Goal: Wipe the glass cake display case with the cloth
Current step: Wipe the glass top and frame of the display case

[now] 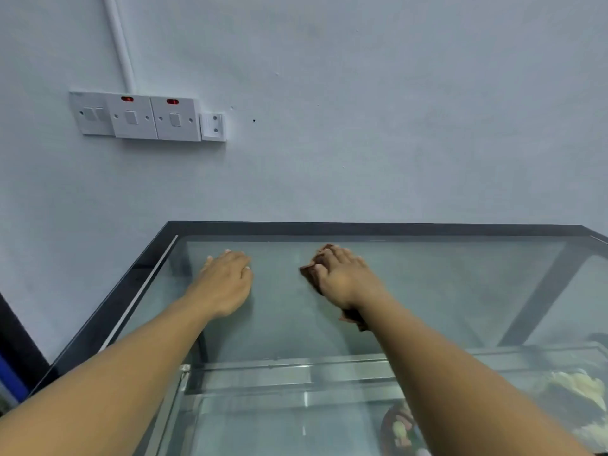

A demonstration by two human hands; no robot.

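The glass cake display case (pixel 437 291) fills the lower part of the view, with a dark frame round its glass top. My right hand (pixel 345 278) lies flat on a brown cloth (pixel 311 273) and presses it onto the top glass near the far edge. Parts of the cloth show past my fingertips and under my wrist. My left hand (pixel 227 278) rests palm down on the bare glass, to the left of the cloth, with its fingers straight.
A pale wall stands right behind the case, with a row of white switches and sockets (pixel 148 116) at upper left. Cakes (pixel 579 390) show through the glass at lower right. The case's left edge (pixel 108 311) drops off beside a dark object.
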